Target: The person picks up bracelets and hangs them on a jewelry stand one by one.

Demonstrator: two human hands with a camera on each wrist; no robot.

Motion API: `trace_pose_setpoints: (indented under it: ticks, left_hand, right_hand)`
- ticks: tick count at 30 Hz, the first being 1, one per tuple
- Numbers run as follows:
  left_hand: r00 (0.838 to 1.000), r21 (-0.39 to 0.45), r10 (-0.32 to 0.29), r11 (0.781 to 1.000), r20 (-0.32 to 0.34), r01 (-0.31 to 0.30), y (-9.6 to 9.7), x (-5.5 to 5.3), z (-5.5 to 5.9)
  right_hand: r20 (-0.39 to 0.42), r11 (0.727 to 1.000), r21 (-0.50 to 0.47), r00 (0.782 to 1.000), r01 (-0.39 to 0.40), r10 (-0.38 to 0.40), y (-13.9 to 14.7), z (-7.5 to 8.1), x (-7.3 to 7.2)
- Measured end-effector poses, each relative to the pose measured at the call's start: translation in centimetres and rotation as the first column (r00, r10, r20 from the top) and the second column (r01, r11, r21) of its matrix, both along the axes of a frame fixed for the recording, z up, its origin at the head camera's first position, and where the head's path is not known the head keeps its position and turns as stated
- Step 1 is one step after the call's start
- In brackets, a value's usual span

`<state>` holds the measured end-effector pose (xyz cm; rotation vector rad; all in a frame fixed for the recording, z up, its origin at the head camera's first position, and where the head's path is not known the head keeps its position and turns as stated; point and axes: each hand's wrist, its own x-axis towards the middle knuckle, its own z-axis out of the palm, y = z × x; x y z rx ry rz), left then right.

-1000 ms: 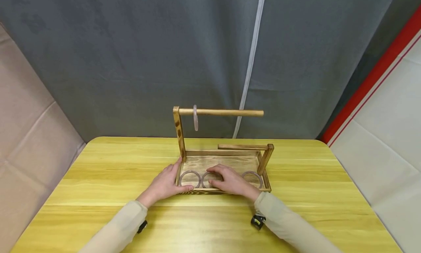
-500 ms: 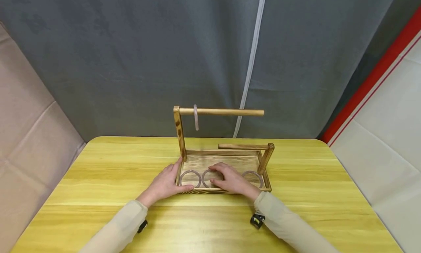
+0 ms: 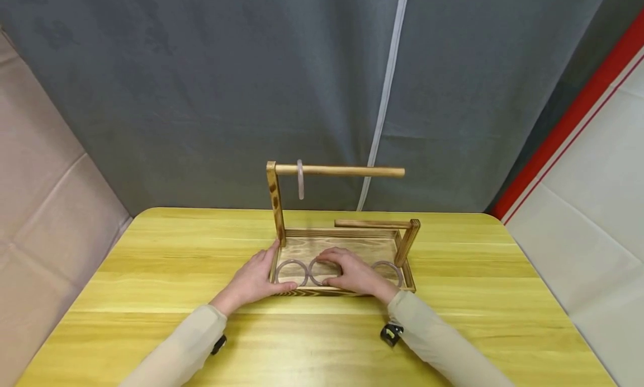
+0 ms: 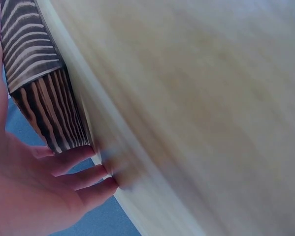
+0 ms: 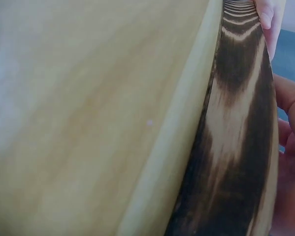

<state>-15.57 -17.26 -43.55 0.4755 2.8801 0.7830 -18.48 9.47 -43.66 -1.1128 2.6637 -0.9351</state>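
A wooden tray rack [image 3: 332, 240] stands on the table with three pale purple bangles lying along its front: a left bangle [image 3: 292, 261], a middle bangle [image 3: 311, 272] and a right bangle [image 3: 399, 276]. Another, the hanging bangle [image 3: 301, 184], is on the upper rod [image 3: 347, 170]. My left hand [image 3: 251, 281] braces the tray's front left corner, thumb along the front rim; its fingers reach the tray's end and the tabletop in the left wrist view. My right hand [image 3: 354, 274] reaches over the front rim, finger and thumb on opposite edges of the middle bangle, partly hiding it.
The lower rod [image 3: 372, 224] extends leftward from a short post [image 3: 407, 243] at the tray's right end. A taller post [image 3: 276, 205] rises at the left end. Behind the yellow wooden table [image 3: 176, 253] hangs a grey curtain [image 3: 201, 96].
My right thumb has shifted slightly toward the front edge of the middle bangle, and the fingers have settled onto its far edge. My left hand stays put.
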Motion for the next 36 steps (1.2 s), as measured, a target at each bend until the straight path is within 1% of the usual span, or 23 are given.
trace_pose_setpoints:
  ticks: [4,8,12,17,24,29,36]
  left_hand:
    - [1.0,-0.009,-0.001,1.0,0.0,0.001,0.0,0.0,0.0]
    - [1.0,-0.006,0.001,1.0,0.002,-0.001,0.1,-0.1,0.0]
    - [1.0,-0.003,0.001,1.0,0.001,-0.001,0.1,-0.1,0.0]
    - [1.0,-0.015,-0.007,1.0,-0.004,0.007,0.0,0.0,0.0]
    - [1.0,-0.018,-0.003,1.0,0.0,0.003,0.1,0.0,-0.1]
    - [1.0,-0.019,-0.003,1.0,-0.007,0.003,0.2,0.0,-0.1]
    - [1.0,-0.022,-0.009,1.0,-0.013,0.008,0.1,-0.1,-0.2]
  right_hand:
    - [0.054,1.0,0.015,0.998,-0.027,0.026,0.0,0.0,-0.3]
    - [0.072,0.999,0.019,0.997,-0.038,0.037,0.0,-0.2,-0.6]
    - [0.075,0.999,0.042,0.997,-0.026,0.022,-0.1,-0.3,-0.7]
    - [0.067,0.997,0.07,0.998,-0.012,0.007,-0.1,-0.3,-0.9]
    - [0.029,0.994,0.101,0.998,-0.053,0.05,-0.2,-0.2,-1.1]
    - [0.023,0.99,0.123,0.998,-0.068,0.065,-0.2,-0.3,-1.4]
    - [0.016,0.991,0.101,0.996,-0.084,0.083,-0.2,-0.5,-1.7]
